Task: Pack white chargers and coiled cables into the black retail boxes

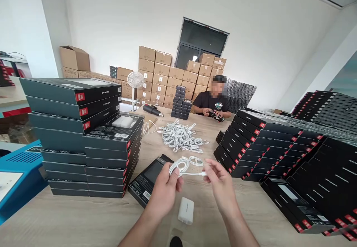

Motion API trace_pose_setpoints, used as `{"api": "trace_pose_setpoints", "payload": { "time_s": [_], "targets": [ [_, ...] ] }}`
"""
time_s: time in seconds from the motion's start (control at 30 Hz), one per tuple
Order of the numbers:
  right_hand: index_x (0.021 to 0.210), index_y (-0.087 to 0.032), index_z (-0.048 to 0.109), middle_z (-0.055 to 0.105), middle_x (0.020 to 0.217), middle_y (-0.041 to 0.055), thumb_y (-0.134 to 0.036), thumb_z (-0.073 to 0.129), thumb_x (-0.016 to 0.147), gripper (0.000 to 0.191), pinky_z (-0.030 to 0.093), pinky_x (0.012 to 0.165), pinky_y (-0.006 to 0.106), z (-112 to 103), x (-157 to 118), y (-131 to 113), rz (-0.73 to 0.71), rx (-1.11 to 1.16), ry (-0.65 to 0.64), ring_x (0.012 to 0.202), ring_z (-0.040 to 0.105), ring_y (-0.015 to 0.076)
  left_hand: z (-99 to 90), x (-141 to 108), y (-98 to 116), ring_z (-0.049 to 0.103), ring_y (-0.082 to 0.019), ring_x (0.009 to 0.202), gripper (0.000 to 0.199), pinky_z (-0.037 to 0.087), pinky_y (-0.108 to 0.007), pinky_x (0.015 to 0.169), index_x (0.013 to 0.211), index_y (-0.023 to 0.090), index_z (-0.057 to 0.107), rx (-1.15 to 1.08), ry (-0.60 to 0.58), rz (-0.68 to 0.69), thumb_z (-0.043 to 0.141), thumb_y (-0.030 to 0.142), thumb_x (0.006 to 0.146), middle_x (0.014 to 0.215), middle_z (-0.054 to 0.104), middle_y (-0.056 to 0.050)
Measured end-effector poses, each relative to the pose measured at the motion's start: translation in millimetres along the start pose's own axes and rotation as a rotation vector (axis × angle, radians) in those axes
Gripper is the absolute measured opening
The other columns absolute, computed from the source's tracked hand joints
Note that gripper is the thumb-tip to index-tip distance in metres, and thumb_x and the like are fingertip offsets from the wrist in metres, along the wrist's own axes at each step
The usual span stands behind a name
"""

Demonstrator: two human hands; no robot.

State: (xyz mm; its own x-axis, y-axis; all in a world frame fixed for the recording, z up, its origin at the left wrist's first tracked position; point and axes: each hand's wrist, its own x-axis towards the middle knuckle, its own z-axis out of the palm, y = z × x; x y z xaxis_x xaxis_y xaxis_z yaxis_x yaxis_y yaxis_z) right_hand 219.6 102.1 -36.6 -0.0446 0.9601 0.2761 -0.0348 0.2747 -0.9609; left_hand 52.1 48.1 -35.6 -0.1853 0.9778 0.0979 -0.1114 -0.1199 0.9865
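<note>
On the left, a tall stack of dark boxes (83,135) stands on the table (83,217). Just right of it lies an open box (149,180). Near the front, the left hand (164,191) pinches a coiled white cable (180,165); the right hand (223,187) grips its loose end. A white charger (186,210) lies between the wrists. Far back sits a cable pile (181,135), and right, slanted box rows (279,146).

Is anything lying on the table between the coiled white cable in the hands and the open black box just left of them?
Nothing visible does. The left hand and right hand hold the coiled white cable right above the near edge of the open black box. The white charger lies nearer the person, off that line.
</note>
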Motion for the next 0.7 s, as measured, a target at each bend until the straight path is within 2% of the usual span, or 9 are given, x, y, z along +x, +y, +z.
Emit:
{"api": "trace_pose_setpoints", "payload": {
  "time_s": [0.1, 0.17, 0.2, 0.27, 0.33, 0.37, 0.43, 0.57, 0.7],
  "targets": [
    [0.129, -0.028, 0.062, 0.068, 0.111, 0.0102, -0.065, 0.075, 0.071, 0.070, 0.049, 0.070, 0.035, 1.8, -3.4, -1.0, 0.053, 0.243, -0.302, 0.089, 0.062, 0.0246, 4.6, -2.2, 1.9, 0.054, -0.012, 0.056, 0.035, 0.036, -0.023, 0.052, 0.085, 0.022, 0.048, -0.163, -0.059, -0.057, 0.055, 0.057, 0.085, 0.073, 0.062, 0.001],
    [0.136, -0.029, 0.055, 0.069, 0.104, 0.0081, -0.068, 0.072, 0.073, 0.076, 0.049, 0.064, 0.034, 12.5, -8.5, 0.7, 0.077, 0.285, -0.393, 0.077, 0.062, 0.0216, 9.2, -5.4, 0.5, 0.053, -0.011, 0.054, 0.036, 0.035, -0.023, 0.051, 0.087, 0.022, 0.049, -0.166, -0.145, -0.067, 0.054, 0.057, 0.086, 0.072, 0.062, 0.002],
    [0.131, -0.028, 0.058, 0.069, 0.093, 0.0052, -0.067, 0.069, 0.077, 0.067, 0.047, 0.060, 0.032, 18.1, -10.3, 2.3, 0.090, 0.260, -0.355, 0.068, 0.059, 0.0185, 11.2, -7.0, -0.5, 0.052, -0.012, 0.053, 0.035, 0.035, -0.024, 0.051, 0.087, 0.022, 0.049, -0.125, -0.188, -0.066, 0.052, 0.057, 0.088, 0.070, 0.061, 0.002],
    [0.105, -0.023, 0.068, 0.062, 0.072, -0.0003, -0.062, 0.065, 0.083, 0.045, 0.043, 0.055, 0.028, 25.3, -10.3, 6.4, 0.080, 0.146, -0.199, 0.058, 0.052, 0.0143, 13.2, -9.8, -1.3, 0.052, -0.013, 0.052, 0.032, 0.037, -0.026, 0.054, 0.087, 0.022, 0.049, 0.040, -0.243, -0.048, 0.046, 0.054, 0.092, 0.068, 0.061, 0.002],
    [0.080, -0.019, 0.065, 0.055, 0.061, -0.0023, -0.059, 0.067, 0.083, 0.040, 0.039, 0.053, 0.025, 23.9, -5.4, 11.4, 0.033, 0.022, -0.072, 0.056, 0.049, 0.0129, 11.6, -11.5, 1.2, 0.054, -0.015, 0.058, 0.027, 0.038, -0.028, 0.059, 0.091, 0.022, 0.050, 0.269, -0.232, -0.003, 0.045, 0.049, 0.092, 0.069, 0.062, 0.001],
    [0.075, -0.018, 0.064, 0.053, 0.058, -0.0030, -0.058, 0.068, 0.082, 0.041, 0.037, 0.051, 0.024, 20.3, -1.5, 14.1, 0.021, -0.010, -0.032, 0.054, 0.047, 0.0121, 9.5, -12.0, 3.8, 0.055, -0.016, 0.061, 0.025, 0.038, -0.029, 0.061, 0.096, 0.022, 0.050, 0.380, -0.210, 0.017, 0.046, 0.047, 0.092, 0.070, 0.062, 0.001],
    [0.075, -0.018, 0.064, 0.050, 0.055, -0.0047, -0.059, 0.071, 0.077, 0.042, 0.033, 0.046, 0.023, 9.9, 7.0, 19.7, 0.063, -0.001, 0.034, 0.048, 0.042, 0.0100, 3.6, -13.5, 10.3, 0.056, -0.018, 0.066, 0.022, 0.037, -0.029, 0.063, 0.099, 0.022, 0.050, 0.564, -0.178, 0.016, 0.049, 0.042, 0.089, 0.072, 0.061, 0.001],
    [0.079, -0.016, 0.066, 0.047, 0.054, -0.0070, -0.061, 0.080, 0.062, 0.050, 0.019, 0.038, 0.019, -8.3, 20.3, 30.1, 0.251, 0.157, 0.150, 0.040, 0.034, 0.0058, -8.0, -21.4, 17.5, 0.053, -0.019, 0.064, 0.014, 0.028, -0.030, 0.059, 0.070, 0.024, 0.047, 0.895, -0.233, -0.080, 0.057, 0.032, 0.075, 0.069, 0.059, -0.001],
    [0.076, -0.015, 0.066, 0.052, 0.055, -0.0059, -0.057, 0.085, 0.056, 0.050, 0.013, 0.036, 0.018, -16.0, 25.3, 35.1, 0.310, 0.239, 0.114, 0.037, 0.032, 0.0037, -14.2, -30.1, 10.7, 0.051, -0.020, 0.058, 0.018, 0.024, -0.030, 0.056, 0.062, 0.025, 0.046, 1.014, -0.285, -0.121, 0.064, 0.030, 0.063, 0.067, 0.059, -0.002]
  ]
}}
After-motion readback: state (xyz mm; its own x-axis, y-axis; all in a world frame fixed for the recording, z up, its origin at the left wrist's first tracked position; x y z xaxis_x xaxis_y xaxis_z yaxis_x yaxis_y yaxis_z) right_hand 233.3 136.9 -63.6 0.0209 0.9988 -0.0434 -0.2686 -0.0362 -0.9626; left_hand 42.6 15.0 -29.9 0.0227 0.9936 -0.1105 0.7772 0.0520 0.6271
